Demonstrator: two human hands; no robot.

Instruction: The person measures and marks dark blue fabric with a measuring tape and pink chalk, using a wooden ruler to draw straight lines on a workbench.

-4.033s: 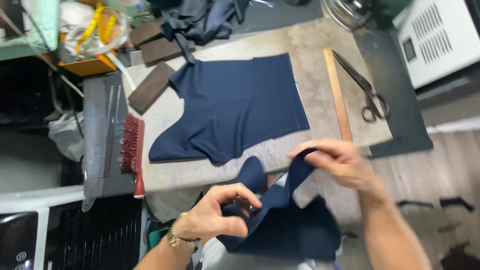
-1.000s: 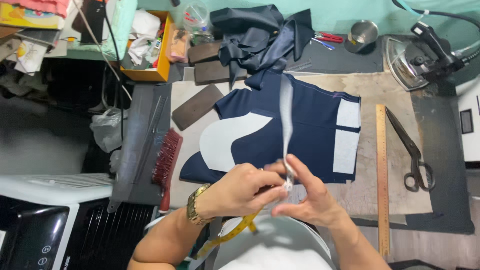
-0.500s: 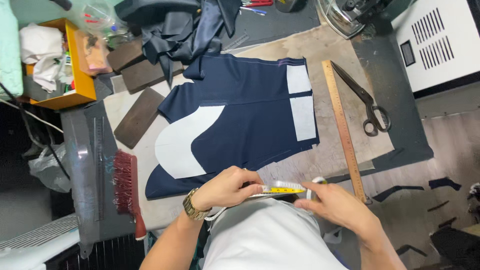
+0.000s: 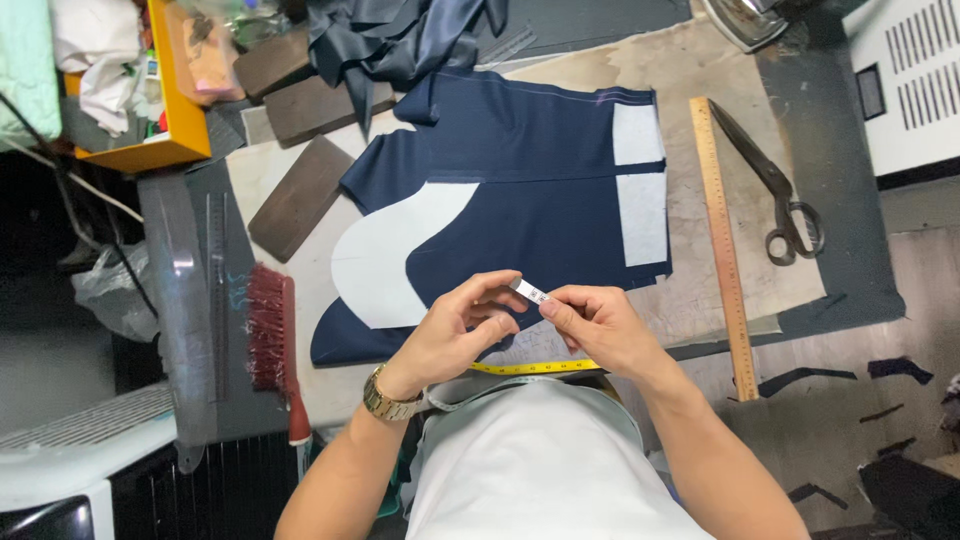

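Tag (image 4: 530,291) pinched in left hand (image 4: 455,335) and right hand (image 4: 595,325) grips, lengthwise left-right.

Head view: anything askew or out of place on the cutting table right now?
Nothing on the table stands out. The navy fabric panel lies flat, ruler and scissors beside it. Only oddity: dark fabric scraps scattered on the floor at right. Left hand and right hand pinch a small white tag.

Fabric piece (image 4: 540,200) mid-table, ruler (image 4: 722,240) and scissors (image 4: 775,190) to its right, brush (image 4: 272,340) to its left.
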